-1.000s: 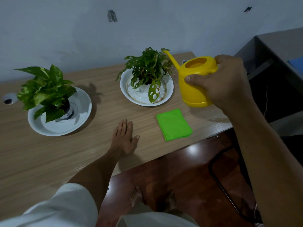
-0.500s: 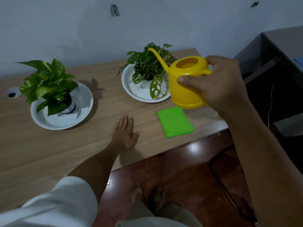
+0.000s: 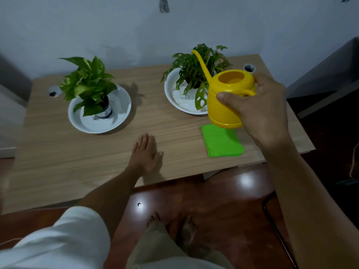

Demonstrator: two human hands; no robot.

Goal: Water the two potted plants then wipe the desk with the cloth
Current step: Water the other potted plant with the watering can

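Observation:
My right hand (image 3: 260,111) grips the handle of a yellow watering can (image 3: 225,101), held in the air over the desk's right side. Its long spout points up and left, in front of the right potted plant (image 3: 196,68), which stands in a white dish (image 3: 172,96). The left potted plant (image 3: 87,82) stands in another white dish (image 3: 116,115). A folded green cloth (image 3: 223,142) lies on the wooden desk (image 3: 77,158), just below the can. My left hand (image 3: 144,154) rests flat on the desk, fingers apart, holding nothing.
Two round cable holes (image 3: 54,92) (image 3: 249,67) sit near the desk's back corners. A grey wall stands behind the desk. A dark cabinet (image 3: 330,72) is at the right. My bare feet (image 3: 172,228) and a black chair leg (image 3: 275,226) are on the red floor.
My right hand has carried the watering can left, so the spout now crosses in front of the right plant and the can overlaps the cloth's top. The left hand has stayed flat.

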